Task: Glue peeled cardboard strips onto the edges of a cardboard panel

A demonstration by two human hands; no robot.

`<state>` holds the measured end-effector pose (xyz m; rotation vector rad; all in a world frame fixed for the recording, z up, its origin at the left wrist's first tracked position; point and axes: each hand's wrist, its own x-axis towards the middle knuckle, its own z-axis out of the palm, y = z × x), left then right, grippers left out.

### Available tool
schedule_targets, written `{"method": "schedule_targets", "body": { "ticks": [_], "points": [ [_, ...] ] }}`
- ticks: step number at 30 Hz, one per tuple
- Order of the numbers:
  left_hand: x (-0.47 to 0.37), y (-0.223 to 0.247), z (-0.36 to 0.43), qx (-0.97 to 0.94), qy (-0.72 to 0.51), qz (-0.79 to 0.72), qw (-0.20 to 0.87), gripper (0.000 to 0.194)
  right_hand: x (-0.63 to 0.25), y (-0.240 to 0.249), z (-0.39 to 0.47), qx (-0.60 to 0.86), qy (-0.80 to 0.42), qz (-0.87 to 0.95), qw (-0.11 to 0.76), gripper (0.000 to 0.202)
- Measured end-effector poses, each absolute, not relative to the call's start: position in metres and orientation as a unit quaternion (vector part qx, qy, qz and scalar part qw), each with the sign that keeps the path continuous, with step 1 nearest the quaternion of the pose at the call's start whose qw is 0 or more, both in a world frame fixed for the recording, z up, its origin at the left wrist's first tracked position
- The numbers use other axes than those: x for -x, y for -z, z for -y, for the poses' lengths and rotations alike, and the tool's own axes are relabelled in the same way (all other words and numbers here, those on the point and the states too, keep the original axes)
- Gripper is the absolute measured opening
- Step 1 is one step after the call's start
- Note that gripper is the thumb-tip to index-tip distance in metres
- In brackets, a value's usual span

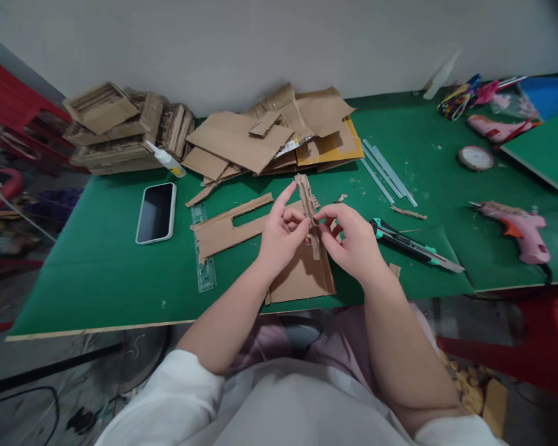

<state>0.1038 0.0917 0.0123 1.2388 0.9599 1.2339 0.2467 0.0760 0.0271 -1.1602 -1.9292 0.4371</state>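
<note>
Between my two hands stands a narrow cardboard strip (305, 193) with a torn, ridged face, tilted over a flat cardboard sheet (302, 279). My left hand (283, 232) pinches the strip from the left, its index finger stretched up along it. My right hand (346, 238) grips the strip's right edge between thumb and fingertips. Left of my hands lies a cardboard piece (218, 235) with a rectangular cut-out, partly over a clear ruler (207, 275). A green and black utility knife (409, 244) rests to the right, blade out.
Cardboard scraps (246, 139) and stacked cardboard trays (116, 124) line the back. A phone (156, 213) and a glue bottle (167, 161) are at left. Glue sticks (390, 173), a tape roll (475, 158) and a pink glue gun (516, 229) lie at right.
</note>
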Motion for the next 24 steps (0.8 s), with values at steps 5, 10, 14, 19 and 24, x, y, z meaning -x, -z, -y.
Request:
{"method": "schedule_targets", "body": {
  "ticks": [5,10,14,19,24],
  "points": [
    [-0.1046,-0.0101,-0.0898,-0.562,-0.522,-0.421,0.484,0.068,-0.2470,-0.0272,-0.0762,0.466,-0.147,0.783,0.385,0.019],
    [-0.1059,-0.0104,-0.0868,-0.577,-0.522,-0.415,0.471,0.064,-0.2449,-0.0288,-0.0751,0.473,-0.155,0.776,0.387,0.020],
    [-0.1069,-0.0126,-0.0854,-0.582,-0.518,-0.415,0.469,0.062,-0.2440,-0.0281,-0.0745,0.479,-0.169,0.773,0.381,0.025],
    [-0.1060,-0.0140,-0.0853,-0.590,-0.522,-0.425,0.445,0.058,-0.2413,-0.0285,-0.0742,0.474,-0.198,0.755,0.408,0.020],
    [-0.1053,-0.0139,-0.0844,-0.593,-0.530,-0.436,0.421,0.055,-0.2422,-0.0278,-0.0756,0.457,-0.195,0.750,0.436,0.014]
  ]
}}
